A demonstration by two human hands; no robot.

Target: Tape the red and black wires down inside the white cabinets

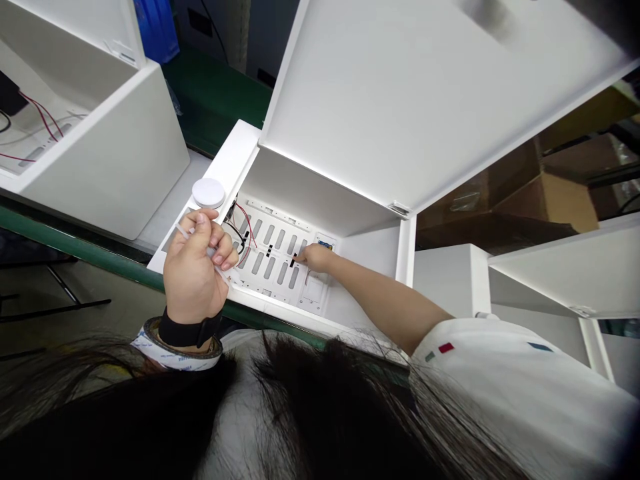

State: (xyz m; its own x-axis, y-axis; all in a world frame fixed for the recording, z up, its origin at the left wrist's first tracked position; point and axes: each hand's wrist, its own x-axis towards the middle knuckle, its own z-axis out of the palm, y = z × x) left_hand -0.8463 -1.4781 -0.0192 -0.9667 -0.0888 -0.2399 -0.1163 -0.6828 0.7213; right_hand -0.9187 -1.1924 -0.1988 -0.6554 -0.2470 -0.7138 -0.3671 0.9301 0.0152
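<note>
My left hand [196, 267] is closed around a thin white strip [181, 231], which pokes out on both sides of the fingers. It is held over the near left corner of an open white box [300, 313]. My right hand [316, 259] reaches inside, its index fingertip at a small black piece [293, 262] on a white slotted plate [270, 265]. The other right fingers are curled under, and whatever they may hold is hidden. Red wires [247, 217] and a black cable [235, 230] lie at the plate's left end.
A raised white lid [430, 87] stands behind the box. On its left ledge sits a white round disc [209, 193]. Another open white box [115, 147] stands to the left, more white casing [445, 273] to the right. A tape roll [175, 357] circles my left wrist.
</note>
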